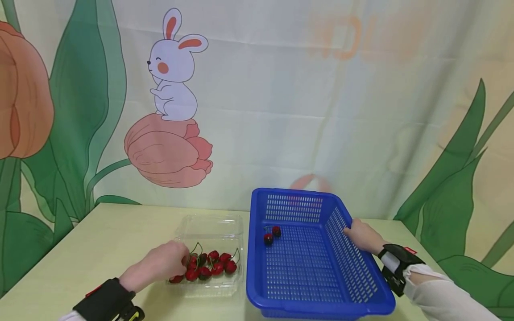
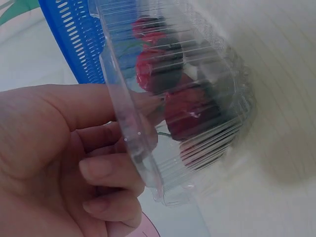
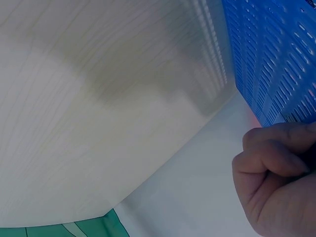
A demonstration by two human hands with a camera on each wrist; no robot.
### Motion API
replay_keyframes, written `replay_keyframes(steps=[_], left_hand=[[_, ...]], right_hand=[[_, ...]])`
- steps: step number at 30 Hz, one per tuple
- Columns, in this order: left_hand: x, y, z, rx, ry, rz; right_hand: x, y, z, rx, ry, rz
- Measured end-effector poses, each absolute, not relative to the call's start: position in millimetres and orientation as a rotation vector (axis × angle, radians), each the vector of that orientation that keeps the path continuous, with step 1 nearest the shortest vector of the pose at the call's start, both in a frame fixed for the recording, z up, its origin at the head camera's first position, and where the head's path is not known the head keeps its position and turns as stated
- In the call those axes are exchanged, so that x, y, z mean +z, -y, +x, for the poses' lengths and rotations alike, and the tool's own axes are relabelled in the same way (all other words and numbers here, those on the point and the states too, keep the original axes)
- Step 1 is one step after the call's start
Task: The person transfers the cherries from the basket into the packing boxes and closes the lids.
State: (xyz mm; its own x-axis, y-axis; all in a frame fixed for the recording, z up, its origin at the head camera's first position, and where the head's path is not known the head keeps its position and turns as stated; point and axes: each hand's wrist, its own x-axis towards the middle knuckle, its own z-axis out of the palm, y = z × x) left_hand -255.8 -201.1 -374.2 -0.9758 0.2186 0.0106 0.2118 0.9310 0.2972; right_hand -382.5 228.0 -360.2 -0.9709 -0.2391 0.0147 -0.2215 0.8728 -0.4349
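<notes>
Left hand (image 1: 160,264) is inside the clear tray (image 1: 210,227) on the tabletop (image 1: 112,236), fingers curled among the cherries (image 1: 213,264); can't tell if it has one pinched. Right hand (image 1: 361,235) grips the blue basket (image 1: 313,307) by its right rim. Two cherries in the basket (image 1: 271,235) already. Cherries look small, light, slick and easily bruised; best taken by stem or a soft pinch.

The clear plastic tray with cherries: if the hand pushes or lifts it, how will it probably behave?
The clear tray looks thin and ribbed, so it would probably flex when the left hand lifts it. It seems light and may slide easily on the smooth table. The round cherries lie loose inside and would likely roll.
</notes>
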Motion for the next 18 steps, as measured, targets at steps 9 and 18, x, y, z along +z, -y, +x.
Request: replay_keyframes(steps=[9,18], left_hand=[[-375.5,201.7,-255.4,0.361,-3.073,0.418],[-373.2,201.4,-254.3,0.383,-3.073,0.463]], right_hand=[[-362.0,-228.5,-384.2,-0.678,-3.007,-0.345],[-362.4,-229.0,-384.6,-0.691,-2.993,-0.317]])
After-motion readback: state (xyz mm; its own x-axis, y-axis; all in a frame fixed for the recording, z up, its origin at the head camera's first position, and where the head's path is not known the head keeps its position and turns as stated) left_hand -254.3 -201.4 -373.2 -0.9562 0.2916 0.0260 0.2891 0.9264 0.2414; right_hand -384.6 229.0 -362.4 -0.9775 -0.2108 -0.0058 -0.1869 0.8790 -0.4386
